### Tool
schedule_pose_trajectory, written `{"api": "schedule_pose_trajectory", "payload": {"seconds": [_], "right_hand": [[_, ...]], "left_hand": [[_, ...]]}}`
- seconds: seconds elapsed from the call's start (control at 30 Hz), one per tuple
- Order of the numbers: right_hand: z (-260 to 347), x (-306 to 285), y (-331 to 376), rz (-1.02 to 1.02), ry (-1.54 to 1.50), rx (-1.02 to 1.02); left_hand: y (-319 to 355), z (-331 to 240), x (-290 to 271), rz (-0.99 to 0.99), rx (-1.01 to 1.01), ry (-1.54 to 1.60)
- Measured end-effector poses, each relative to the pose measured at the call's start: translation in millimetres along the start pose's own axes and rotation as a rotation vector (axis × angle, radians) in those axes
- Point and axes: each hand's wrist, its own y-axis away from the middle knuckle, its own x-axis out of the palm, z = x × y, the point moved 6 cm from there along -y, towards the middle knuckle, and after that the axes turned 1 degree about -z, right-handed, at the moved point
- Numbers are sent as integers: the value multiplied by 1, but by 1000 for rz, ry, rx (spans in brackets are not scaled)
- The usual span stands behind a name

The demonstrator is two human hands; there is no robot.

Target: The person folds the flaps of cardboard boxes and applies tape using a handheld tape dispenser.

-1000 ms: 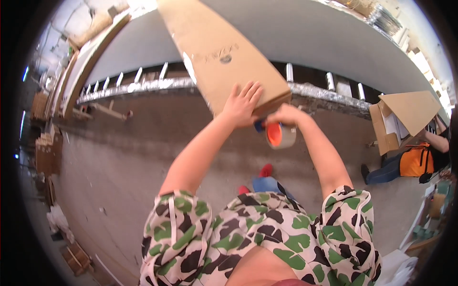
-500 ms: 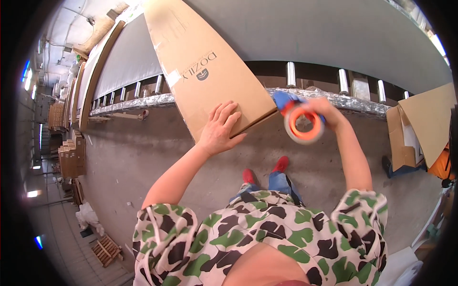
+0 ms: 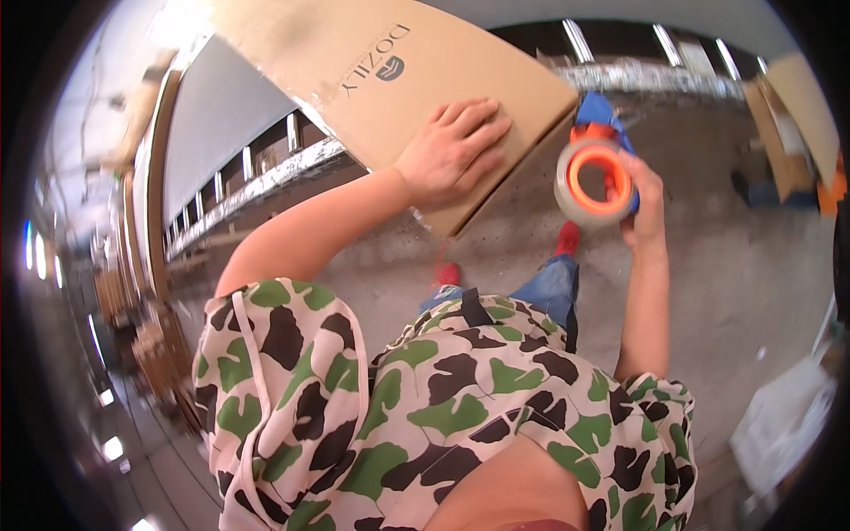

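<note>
A long brown cardboard box [image 3: 354,111] with dark print on its top reaches from the far left toward me, its near end standing out past the conveyor's edge. My left hand [image 3: 456,150] lies on top of it close to the near end, fingers stretched and a little apart. At the right corner of that end, my right hand [image 3: 645,196] grips a blue and orange tape dispenser [image 3: 598,119]. The roll of clear tape [image 3: 567,195] on its orange hub faces me. Part of my right hand's fingers is hidden behind the roll.
Behind the box runs a conveyor with a grey belt [image 3: 226,111], metal rollers [image 3: 578,41] and a wrapped side rail [image 3: 655,78]. Another open carton [image 3: 779,142] stands at the right. A white plastic bag [image 3: 779,425] lies lower right. Stacked cardboard [image 3: 164,354] stands along the left.
The view has turned and shifted. My left hand sits further onto the box top. The tape dispenser has come slightly off the box's right corner, its roll now turned more toward me.
</note>
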Motion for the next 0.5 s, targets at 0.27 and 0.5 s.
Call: {"api": "schedule_pose_trajectory", "payload": {"seconds": [0.27, 0.5], "right_hand": [[-164, 147, 202, 7, 263, -190], [-166, 186, 122, 79, 33, -106]], "left_hand": [[13, 6, 8, -177, 33, 42], [18, 8, 5, 153, 13, 98]]}}
